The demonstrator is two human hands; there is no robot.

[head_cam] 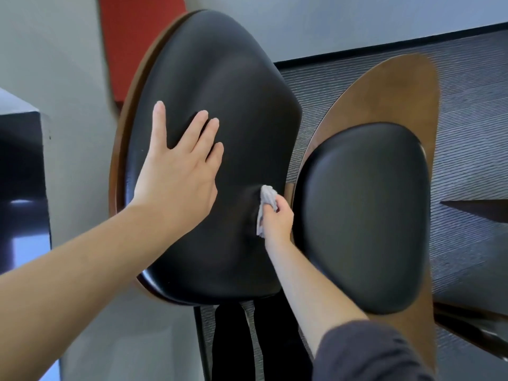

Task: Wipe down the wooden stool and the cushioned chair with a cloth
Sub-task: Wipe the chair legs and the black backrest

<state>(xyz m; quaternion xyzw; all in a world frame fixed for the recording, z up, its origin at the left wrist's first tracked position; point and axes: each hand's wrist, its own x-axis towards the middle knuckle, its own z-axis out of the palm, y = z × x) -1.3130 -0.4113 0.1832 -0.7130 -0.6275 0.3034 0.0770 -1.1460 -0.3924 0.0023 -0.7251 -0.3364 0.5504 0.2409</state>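
Our soft dark sleeve (371,353) is closest. Our right hand (276,218) pinches a crumpled grey cloth (266,200) against the big black cushion (220,78), smooth and round. Our left hand (178,166) lies flat on it, fingers spread. Just beside sits a smaller black pad (362,215) on curved brown wood (398,92).

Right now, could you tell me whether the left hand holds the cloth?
No, the right hand grips the cloth, while the left hand rests flat on the cushion.
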